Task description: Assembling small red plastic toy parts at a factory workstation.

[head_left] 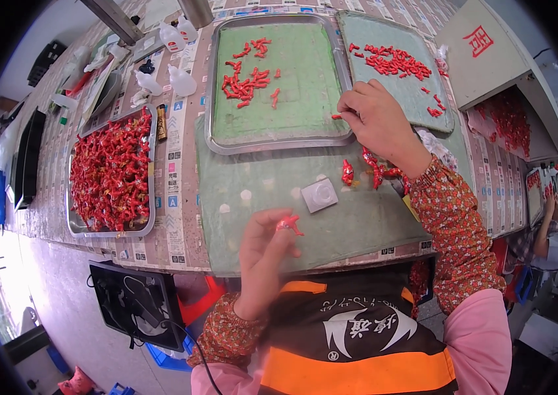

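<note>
Near the table's front edge, my left hand [262, 250] pinches a small red figurine [288, 224] with thin limbs between thumb and fingers. Farther off, my right hand [381, 122] hovers over the right rim of a metal tray [279, 149] lined with green. Its thumb and forefinger are closed on a small red piece [336, 117], whose shape is mostly hidden. Between the hands, a white square dish [319, 195] lies on the green mat [259, 178]. One red figurine [347, 172] stands beside the dish, with more partly behind my right wrist.
Loose red pieces [246, 85] lie in the lined tray; more [397, 63] sit on a pale board [397, 29] behind it. At left stands a metal tray [154, 197] heaped with red figurines. White squeeze bottles [181, 80] stand at back left, and a cabinet [490, 52] at right.
</note>
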### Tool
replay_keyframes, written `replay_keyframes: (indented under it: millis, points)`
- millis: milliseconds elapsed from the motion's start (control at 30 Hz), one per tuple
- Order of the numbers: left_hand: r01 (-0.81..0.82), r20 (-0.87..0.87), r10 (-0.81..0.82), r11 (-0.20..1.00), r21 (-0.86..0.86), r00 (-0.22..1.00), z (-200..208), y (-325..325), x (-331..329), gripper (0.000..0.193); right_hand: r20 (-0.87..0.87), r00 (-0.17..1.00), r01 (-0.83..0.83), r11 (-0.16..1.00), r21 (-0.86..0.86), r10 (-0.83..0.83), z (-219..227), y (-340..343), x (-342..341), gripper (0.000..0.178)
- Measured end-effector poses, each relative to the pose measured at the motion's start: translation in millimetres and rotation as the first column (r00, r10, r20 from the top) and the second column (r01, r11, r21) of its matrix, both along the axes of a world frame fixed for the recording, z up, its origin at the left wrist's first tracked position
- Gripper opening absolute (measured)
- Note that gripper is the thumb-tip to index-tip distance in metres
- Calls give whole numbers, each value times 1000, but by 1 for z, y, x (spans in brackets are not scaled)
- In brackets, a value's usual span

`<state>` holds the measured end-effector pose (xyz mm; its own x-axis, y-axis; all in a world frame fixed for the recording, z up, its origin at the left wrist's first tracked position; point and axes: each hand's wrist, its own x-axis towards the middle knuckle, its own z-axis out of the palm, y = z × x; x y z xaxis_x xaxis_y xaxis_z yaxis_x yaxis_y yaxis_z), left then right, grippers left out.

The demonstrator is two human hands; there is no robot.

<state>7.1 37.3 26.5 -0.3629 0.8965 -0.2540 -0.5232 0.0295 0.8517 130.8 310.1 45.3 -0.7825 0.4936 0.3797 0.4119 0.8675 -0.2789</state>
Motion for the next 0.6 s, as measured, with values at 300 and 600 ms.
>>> replay_keyframes:
  millis: [300, 600]
  points:
    - [-68, -36, 69, 997, 33, 997, -7, 7, -4, 20, -12, 995, -101, 994, -33, 101, -12, 16, -46, 4]
    - [-69, -9, 70, 992, 103, 997, -15, 7, -7, 21, 83, 996, -10, 990, -140, 21, -9, 1, -101, 12]
